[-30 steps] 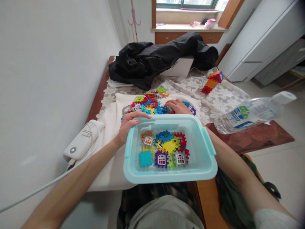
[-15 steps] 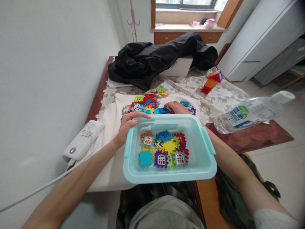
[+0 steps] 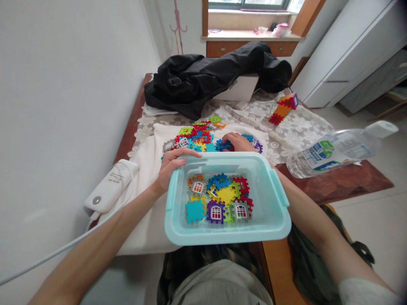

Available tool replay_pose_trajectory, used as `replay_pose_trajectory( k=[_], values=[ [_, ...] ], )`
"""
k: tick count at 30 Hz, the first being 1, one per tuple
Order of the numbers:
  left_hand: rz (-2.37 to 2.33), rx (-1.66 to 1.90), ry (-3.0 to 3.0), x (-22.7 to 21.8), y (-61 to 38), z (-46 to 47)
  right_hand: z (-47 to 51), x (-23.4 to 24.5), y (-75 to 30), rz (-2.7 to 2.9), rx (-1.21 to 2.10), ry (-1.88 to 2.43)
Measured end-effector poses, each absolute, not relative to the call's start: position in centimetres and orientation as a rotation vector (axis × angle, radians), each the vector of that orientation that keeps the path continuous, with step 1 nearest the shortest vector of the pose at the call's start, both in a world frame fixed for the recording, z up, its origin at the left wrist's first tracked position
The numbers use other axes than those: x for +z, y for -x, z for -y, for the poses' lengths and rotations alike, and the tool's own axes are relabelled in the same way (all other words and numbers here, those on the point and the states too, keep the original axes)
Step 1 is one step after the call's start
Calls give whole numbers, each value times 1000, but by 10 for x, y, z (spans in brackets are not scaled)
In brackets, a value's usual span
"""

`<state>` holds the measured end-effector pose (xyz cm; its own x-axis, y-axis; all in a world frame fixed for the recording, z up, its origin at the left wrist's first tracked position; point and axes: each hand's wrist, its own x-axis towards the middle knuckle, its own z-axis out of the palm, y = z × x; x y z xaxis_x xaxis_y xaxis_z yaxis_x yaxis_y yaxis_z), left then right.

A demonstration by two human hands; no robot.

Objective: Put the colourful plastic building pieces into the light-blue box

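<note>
A pale turquoise plastic tub (image 3: 270, 212) is tilted toward me at the table's near edge. Inside it lie several interlocking building pieces, among them a yellow one (image 3: 226, 195), a light blue square (image 3: 194, 211) and a purple window piece (image 3: 216, 212). My left hand (image 3: 173, 165) grips the tub's far left corner, fingers along the rim. Beyond the rim, my right hand (image 3: 237, 142) is curled down among loose pieces, beside a blue piece (image 3: 221, 145). The tub partly hides this hand, and what its fingertips hold is unclear. A heap of coloured pieces (image 3: 197, 136) spreads to its left.
A large clear bottle (image 3: 330, 152) stands at the right, near a built orange and red piece structure (image 3: 282, 110). Black cloth (image 3: 203, 80) covers a white box (image 3: 240, 88) at the back. A white device with a cable (image 3: 111, 186) lies by the left wall.
My right hand has shifted slightly to the right and its fingers have curled in; more of the blue piece beside them shows. My left hand and the tub stay almost where they were.
</note>
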<state>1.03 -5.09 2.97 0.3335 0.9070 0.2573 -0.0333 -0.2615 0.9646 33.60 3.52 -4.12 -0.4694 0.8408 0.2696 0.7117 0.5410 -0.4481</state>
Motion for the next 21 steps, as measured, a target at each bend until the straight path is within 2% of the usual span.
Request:
replay_pose_trajectory(
  k=[5,13,21],
  values=[
    [-798,1134,-1547,29,-11,50,-30,-28,-331,1987,519,1239],
    [-774,1142,-1535,29,-10,49,-13,11,-327,1191,1329,713],
    [-762,1134,-1523,27,-10,50,8,32,-327,1470,1506,411]
  ],
)
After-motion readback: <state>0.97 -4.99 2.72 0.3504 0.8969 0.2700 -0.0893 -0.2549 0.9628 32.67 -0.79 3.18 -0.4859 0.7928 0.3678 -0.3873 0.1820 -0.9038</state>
